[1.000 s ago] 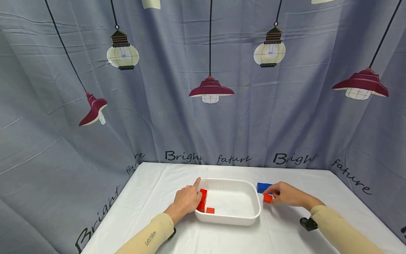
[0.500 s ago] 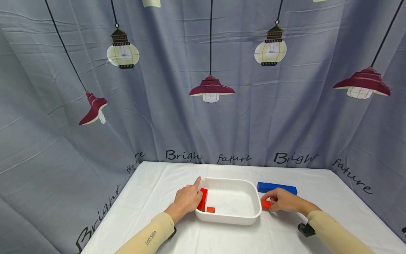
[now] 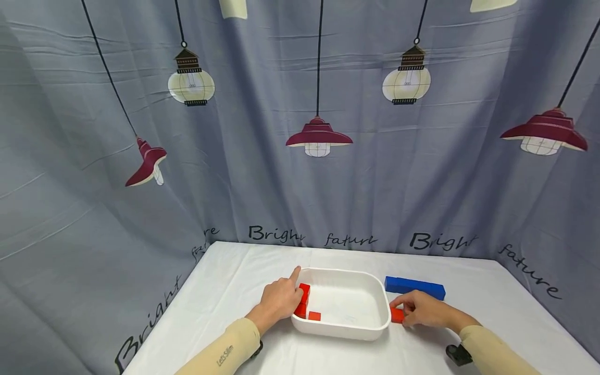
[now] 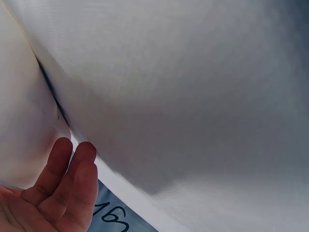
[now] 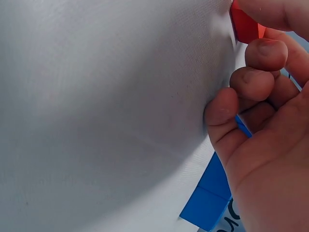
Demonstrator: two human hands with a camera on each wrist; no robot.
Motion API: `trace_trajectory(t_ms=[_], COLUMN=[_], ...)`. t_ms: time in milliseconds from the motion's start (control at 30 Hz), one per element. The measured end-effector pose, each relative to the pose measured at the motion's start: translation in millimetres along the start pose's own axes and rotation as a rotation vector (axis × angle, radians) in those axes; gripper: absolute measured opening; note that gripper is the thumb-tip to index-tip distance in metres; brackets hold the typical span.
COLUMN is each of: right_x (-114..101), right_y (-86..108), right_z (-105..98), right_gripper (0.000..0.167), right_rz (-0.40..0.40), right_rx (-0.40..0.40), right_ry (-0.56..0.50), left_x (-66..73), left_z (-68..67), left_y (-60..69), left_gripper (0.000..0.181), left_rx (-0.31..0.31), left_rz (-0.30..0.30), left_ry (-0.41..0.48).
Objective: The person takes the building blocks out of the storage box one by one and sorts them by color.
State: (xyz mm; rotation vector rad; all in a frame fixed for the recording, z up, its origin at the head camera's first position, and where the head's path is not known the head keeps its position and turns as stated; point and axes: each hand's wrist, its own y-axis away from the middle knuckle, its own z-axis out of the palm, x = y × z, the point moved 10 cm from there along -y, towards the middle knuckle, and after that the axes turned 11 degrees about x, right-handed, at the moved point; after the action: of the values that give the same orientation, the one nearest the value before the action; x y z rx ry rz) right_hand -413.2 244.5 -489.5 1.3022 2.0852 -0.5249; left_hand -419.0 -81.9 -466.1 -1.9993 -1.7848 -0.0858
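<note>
Head view: a shallow white tray (image 3: 339,332) sits on a white cloth (image 3: 262,260), low in the middle of the frame.
Right hand (image 3: 427,310): at lower right, its thumb and fingers pinching a small red block (image 3: 397,315).
Red block: just outside the tray's right wall; whether it touches the wall cannot be told.
Left hand (image 3: 279,299): lower centre, resting at the tray's left end, index finger straight toward the back left corner, the hand relaxed rather than clenched.
Inside the tray: red pieces (image 3: 304,293) gathered along the left wall, with one low piece at front left (partly hidden edges make a count uncertain).
Blue bar (image 3: 415,288): long and flat on the cloth, just behind the right hand.
Right wrist view: the red block appears at the upper right corner, with the other fingers curled below it; the blue bar slants at lower right.
Left wrist view: loosely bent fingers at lower left, close to a pale surface.
Backdrop: a grey-blue curtain (image 3: 262,192) printed with hanging lamps (image 3: 319,134).
</note>
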Motion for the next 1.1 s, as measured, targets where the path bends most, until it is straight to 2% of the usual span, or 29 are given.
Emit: trace_trajectory(t_ms=[233, 467, 733, 1000, 1100], right_x=[7.4, 9.1, 12.2, 6.3, 8.0], right_y=[4.1, 4.5, 9.0, 7.3, 9.5], right_z=[4.7, 1.7, 3.7, 2.6, 4.4], right_gripper=[0.043, 0.046, 0.044, 0.047, 0.046], right_rz=[0.031, 0.046, 0.088, 0.052, 0.061], right_rx=[-0.021, 0.001, 0.009, 0.0, -0.005], right_ry=[-0.017, -0.012, -0.023, -0.008, -0.016], left_x=[1.2, 2.0, 1.7, 1.7, 1.5], left_z=[1.2, -0.7, -0.5, -2.1, 1.1], left_y=[4.0, -0.3, 3.4, -1.3, 0.9], left_gripper=[0.062, 0.062, 0.063, 0.061, 0.062], left_rx=[-0.001, 0.016, 0.002, 0.017, 0.003], left_rz=[0.001, 0.013, 0.006, 0.021, 0.019], left_ry=[-0.009, -0.005, 0.01, -0.007, -0.002])
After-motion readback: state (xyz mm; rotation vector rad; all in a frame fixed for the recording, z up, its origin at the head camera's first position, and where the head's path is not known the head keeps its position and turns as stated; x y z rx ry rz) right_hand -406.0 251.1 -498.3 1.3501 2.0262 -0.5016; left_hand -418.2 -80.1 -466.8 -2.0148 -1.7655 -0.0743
